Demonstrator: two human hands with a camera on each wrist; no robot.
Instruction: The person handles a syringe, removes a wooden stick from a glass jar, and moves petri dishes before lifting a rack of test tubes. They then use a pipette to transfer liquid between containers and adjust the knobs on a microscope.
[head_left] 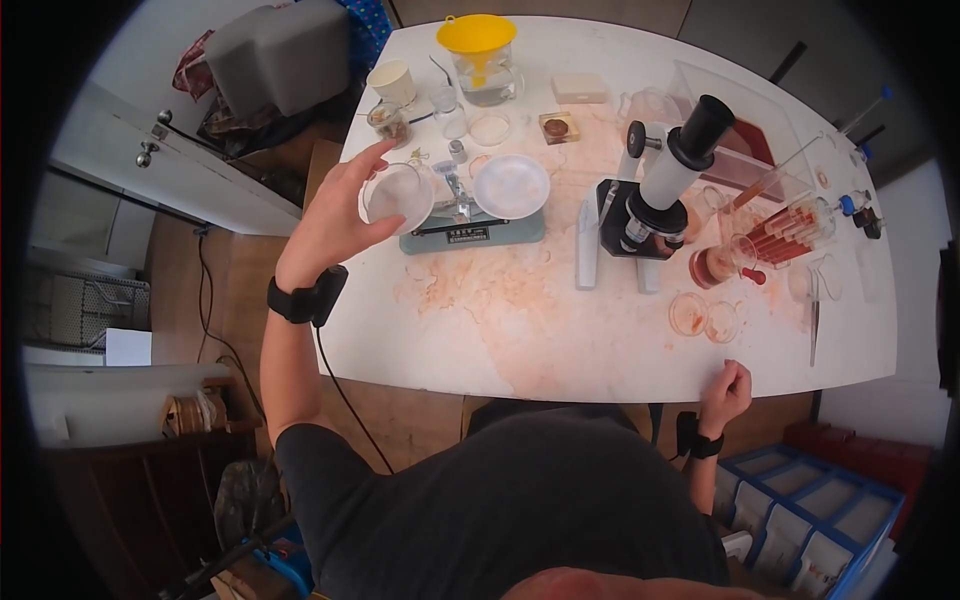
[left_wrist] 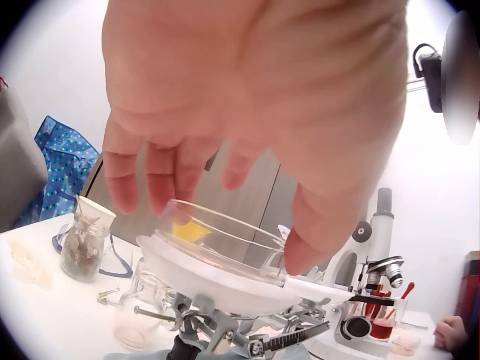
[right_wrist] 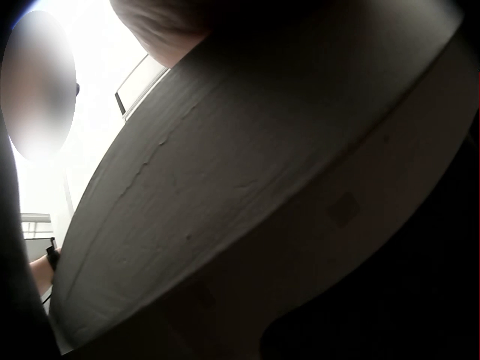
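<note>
A clear glass dish (head_left: 397,193) (left_wrist: 225,238) rests on the left white pan (left_wrist: 217,281) of a teal balance (head_left: 470,238). My left hand (head_left: 335,205) (left_wrist: 247,97) spreads around that dish, its thumb by the near side of the rim and its fingers apart beyond it; whether they touch the glass I cannot tell. The right pan (head_left: 512,187) holds nothing visible. My right hand (head_left: 727,395) hangs loosely curled at the table's front edge, holding nothing. Only part of the right hand (right_wrist: 161,34) shows in the right wrist view, above the dark table edge.
A jar (head_left: 388,122), a paper cup (head_left: 391,82) and a yellow funnel (head_left: 476,34) in a beaker stand behind the balance. A microscope (head_left: 660,190) stands right of it, then racked red tubes (head_left: 790,232), a beaker of red liquid (head_left: 712,266), small dishes (head_left: 688,314) and tweezers (head_left: 814,330).
</note>
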